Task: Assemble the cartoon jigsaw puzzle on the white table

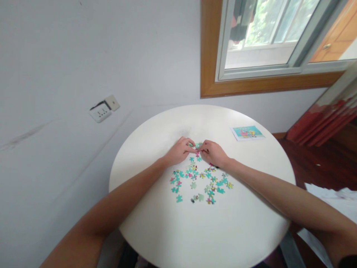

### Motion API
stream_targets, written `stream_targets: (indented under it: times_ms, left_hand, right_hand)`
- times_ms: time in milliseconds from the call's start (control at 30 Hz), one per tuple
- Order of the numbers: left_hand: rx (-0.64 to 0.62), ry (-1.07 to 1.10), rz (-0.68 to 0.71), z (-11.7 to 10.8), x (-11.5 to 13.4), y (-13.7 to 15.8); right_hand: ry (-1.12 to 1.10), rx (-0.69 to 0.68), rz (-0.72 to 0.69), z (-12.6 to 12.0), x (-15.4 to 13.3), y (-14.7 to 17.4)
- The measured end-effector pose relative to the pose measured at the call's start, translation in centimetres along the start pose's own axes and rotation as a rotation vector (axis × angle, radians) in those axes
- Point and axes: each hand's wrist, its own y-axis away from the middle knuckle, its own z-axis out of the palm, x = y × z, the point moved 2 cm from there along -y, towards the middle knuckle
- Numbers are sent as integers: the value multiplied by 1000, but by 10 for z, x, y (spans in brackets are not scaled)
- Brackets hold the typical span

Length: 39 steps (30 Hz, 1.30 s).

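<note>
My left hand [181,150] and my right hand [213,152] meet near the far middle of the round table. Between their fingertips lies a pink jigsaw puzzle piece [197,153], next to teal joined pieces [198,144] partly covered by my fingers. Both hands are closed, thumb and fingers pressing at the edges of these pieces; the exact grip is small and partly hidden. Nearer to me, several loose puzzle pieces [193,185] in teal, pink, yellow and pale green are scattered. A few lie close under my right wrist.
The white round table [167,230] stands against a pale wall with a socket [100,112]. A picture card [247,132], teal with cartoon figures, lies at the far right of the tabletop. Beyond are a wood-framed window [262,85], a red curtain [320,121] and white sheets [331,201] lower right.
</note>
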Motion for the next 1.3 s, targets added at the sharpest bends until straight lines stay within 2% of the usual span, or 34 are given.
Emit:
stream_targets:
  times_ms: [433,700,867,1067,1167,1300]
  left_hand:
    - [-35,-2,-16,-1,8,-2]
    - [33,-41,-91,-4,6,-3]
    - [68,-112,-220,-1,-4,-1]
    - [75,-135,-420,-3,-21,4]
    - [70,-111,-456,-4,-23,5]
    - [72,-87,-463,-4,-23,4]
  right_hand:
    - [8,-14,67,-7,-2,-1]
    - [-22,-2,64,-15,-3,0]
    - [11,-19,47,-16,-2,1]
    - [142,16,133,-23,27,-3]
    - [160,14,164,-27,34,-4]
    - [175,-25,173,-28,28,-2]
